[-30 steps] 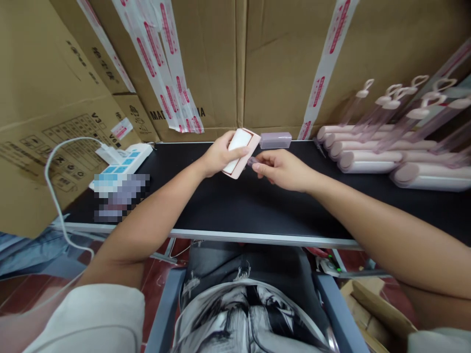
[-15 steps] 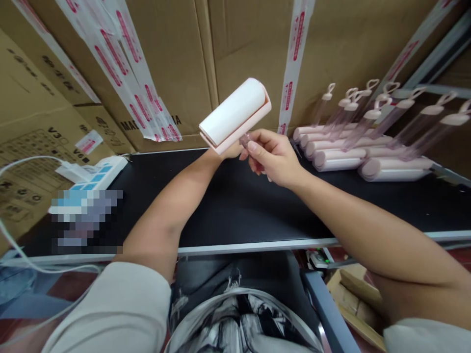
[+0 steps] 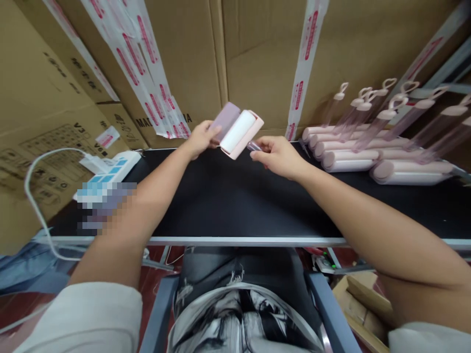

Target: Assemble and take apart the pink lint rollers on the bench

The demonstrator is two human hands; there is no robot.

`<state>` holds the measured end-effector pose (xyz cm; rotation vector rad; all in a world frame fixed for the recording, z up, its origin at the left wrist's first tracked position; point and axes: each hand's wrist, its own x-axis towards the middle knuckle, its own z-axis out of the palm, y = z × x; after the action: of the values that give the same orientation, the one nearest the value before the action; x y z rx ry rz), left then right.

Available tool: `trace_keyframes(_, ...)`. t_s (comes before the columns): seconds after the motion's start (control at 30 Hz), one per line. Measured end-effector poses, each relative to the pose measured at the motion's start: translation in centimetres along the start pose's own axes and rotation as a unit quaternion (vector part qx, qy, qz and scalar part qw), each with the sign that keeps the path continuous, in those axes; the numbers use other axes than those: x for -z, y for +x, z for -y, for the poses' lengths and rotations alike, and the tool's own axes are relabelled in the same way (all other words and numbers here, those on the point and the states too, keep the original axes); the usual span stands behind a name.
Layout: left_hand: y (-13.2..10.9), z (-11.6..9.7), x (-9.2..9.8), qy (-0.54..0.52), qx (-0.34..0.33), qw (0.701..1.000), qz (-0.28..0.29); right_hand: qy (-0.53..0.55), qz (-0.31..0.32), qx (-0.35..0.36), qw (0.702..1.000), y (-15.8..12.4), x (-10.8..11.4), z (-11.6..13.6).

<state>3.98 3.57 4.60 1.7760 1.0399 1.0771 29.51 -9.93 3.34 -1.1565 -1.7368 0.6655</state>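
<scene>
My right hand [image 3: 276, 155] pinches the clear pink handle of a lint roller [image 3: 241, 133], a white roll in a pale pink frame, held above the far side of the black table [image 3: 235, 201]. My left hand [image 3: 200, 138] grips a translucent mauve cover [image 3: 225, 119] and holds it against the left side of the roll. Both hands hover just in front of the cardboard boxes [image 3: 253, 59].
Several finished pink lint rollers [image 3: 375, 152] with heart-tipped handles lie at the back right. A white power strip [image 3: 110, 169] with a cable sits at the left, next to a blurred patch. Taped cardboard boxes wall off the back and left. The table's metal edge [image 3: 235, 241] runs near my lap.
My right hand has lowered the roller from its raised position. My left hand has picked up the mauve cover, which lay on the table a second ago, and brought it against the roll.
</scene>
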Motion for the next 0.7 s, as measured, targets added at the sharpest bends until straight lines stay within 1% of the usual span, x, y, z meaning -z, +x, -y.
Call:
trace_keyframes(0.07,-2.0,-0.6,2.6,-0.052,0.007,0.999,0.002,-0.049,0.024,-0.004,0.998,-0.1,-0.2,-0.2)
trace_keyframes(0.1,-3.0,-0.8,3.4,-0.066,0.004,0.998,0.010,-0.059,0.035,-0.003,0.998,-0.1,-0.4,-0.2)
trace_keyframes(0.17,-4.9,-1.0,3.8,-0.077,-0.001,0.997,0.030,-0.066,0.049,0.002,0.997,-0.3,-0.8,-0.2)
trace_keyframes(0.23,-6.3,-0.7,3.1,-0.084,-0.002,0.996,0.041,-0.068,0.055,0.006,0.996,-0.5,-1.2,0.0)
trace_keyframes(0.3,-7.1,-0.2,2.1,-0.098,-0.004,0.994,0.054,-0.073,0.056,0.003,0.996,-0.6,-1.4,0.1)
trace_keyframes(0.4,-7.5,0.6,1.0,-0.106,-0.006,0.991,0.082,-0.084,0.060,-0.007,0.995,-0.6,-1.3,-0.2)
trace_keyframes(0.57,-7.7,1.1,0.4,-0.079,-0.025,0.989,0.124,-0.103,0.077,0.004,0.992,-0.8,-1.7,-0.6)
trace_keyframes(0.63,-7.9,1.1,0.0,-0.059,-0.027,0.988,0.138,-0.102,0.091,-0.009,0.991,-1.2,-2.1,-0.4)
trace_keyframes(0.7,-8.1,1.0,-0.3,-0.027,-0.019,0.991,0.134,-0.056,0.100,-0.053,0.992,-1.5,-2.3,0.3)
